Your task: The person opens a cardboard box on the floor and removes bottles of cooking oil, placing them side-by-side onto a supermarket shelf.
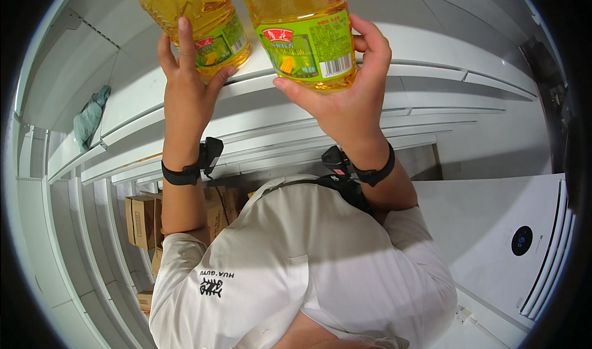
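Two clear plastic bottles of golden cooking oil with green labels are at the top of the head view. My right hand (354,90) grips the nearer bottle (296,48) low down, thumb at its bottom left and fingers around its right side. This bottle's base overlaps the front edge of the white shelf (416,69); whether it rests there I cannot tell. My left hand (188,83) holds the other bottle (226,39) by its lower left side, with a finger along its front and the thumb near its base. That bottle leans, and the tops of both are cut off by the frame.
A grey-green cloth (91,120) lies on the shelf to the left. Lower white shelves run beneath, and more shelving (60,238) stands at the left. Cardboard boxes (141,222) sit low behind my left arm. A white appliance (481,219) with a round display stands at right.
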### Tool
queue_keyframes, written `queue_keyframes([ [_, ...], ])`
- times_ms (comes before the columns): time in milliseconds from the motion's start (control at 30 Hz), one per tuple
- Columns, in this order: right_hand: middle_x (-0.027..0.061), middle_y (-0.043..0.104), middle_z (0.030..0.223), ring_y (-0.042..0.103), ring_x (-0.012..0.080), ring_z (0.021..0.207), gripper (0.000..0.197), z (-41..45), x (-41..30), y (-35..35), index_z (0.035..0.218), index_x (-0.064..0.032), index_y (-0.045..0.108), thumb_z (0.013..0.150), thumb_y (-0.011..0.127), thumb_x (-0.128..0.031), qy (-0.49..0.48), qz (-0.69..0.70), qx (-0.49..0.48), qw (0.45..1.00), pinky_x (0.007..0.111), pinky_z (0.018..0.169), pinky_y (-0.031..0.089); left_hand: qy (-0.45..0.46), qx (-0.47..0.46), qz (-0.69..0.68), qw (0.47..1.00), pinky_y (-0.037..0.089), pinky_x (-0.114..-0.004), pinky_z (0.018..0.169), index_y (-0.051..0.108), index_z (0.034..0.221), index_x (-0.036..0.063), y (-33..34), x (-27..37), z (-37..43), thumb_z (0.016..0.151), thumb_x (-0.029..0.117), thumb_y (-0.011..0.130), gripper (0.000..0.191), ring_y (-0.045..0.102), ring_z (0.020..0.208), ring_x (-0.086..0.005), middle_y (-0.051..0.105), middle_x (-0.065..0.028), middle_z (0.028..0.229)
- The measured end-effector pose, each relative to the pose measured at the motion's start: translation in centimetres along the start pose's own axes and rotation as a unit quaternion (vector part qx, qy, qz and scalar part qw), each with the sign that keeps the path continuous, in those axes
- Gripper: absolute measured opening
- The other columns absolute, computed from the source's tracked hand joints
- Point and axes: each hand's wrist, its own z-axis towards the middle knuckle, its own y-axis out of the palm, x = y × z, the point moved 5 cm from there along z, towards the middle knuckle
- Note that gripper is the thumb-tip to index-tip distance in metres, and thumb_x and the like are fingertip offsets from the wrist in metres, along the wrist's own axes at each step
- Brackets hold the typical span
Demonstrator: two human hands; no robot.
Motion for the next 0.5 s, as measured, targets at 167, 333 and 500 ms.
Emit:
queue_keyframes([
  [167, 0.0161, 0.051, 0.128, 0.058, 0.0219, 0.113, 0.111, -0.14, -0.01, 0.06, 0.148, -0.0008, 0.033, 0.064, 0.104, -0.019, 0.004, 0.003, 0.001, 1.0, 0.036, 0.096, 0.053, 0.0, -0.004, -0.01, 1.0, 0.063, -0.043, 0.095, 0.012, 0.171, 0.0193, 0.04, 0.02, 0.02, 0.085, 0.014, 0.089, 0.115, 0.067, 0.122, -0.0397, 0.02, -0.0307, 0.165],
  [333, 0.0154, 0.05, 0.129, 0.055, 0.0222, 0.114, 0.11, -0.07, -0.24, 0.06, 0.148, -0.0013, 0.033, 0.064, 0.103, -0.02, -0.009, -0.025, 0.005, 1.0, 0.037, 0.097, 0.051, 0.006, 0.002, -0.011, 1.0, 0.062, -0.045, 0.099, 0.011, 0.171, 0.0197, 0.09, -0.12, -0.09, 0.085, 0.013, 0.088, 0.115, 0.065, 0.125, -0.0397, 0.019, -0.0312, 0.165],
  [500, 0.0145, 0.049, 0.131, 0.054, 0.0224, 0.114, 0.11, 0.03, -0.46, -0.05, 0.147, -0.0011, 0.034, 0.064, 0.103, -0.02, -0.024, -0.048, 0.014, 0.998, 0.036, 0.097, 0.051, 0.001, -0.003, -0.001, 1.0, 0.062, -0.045, 0.1, 0.01, 0.171, 0.0195, 0.15, -0.11, -0.03, 0.085, 0.012, 0.088, 0.116, 0.064, 0.127, -0.0386, 0.018, -0.0306, 0.165],
])
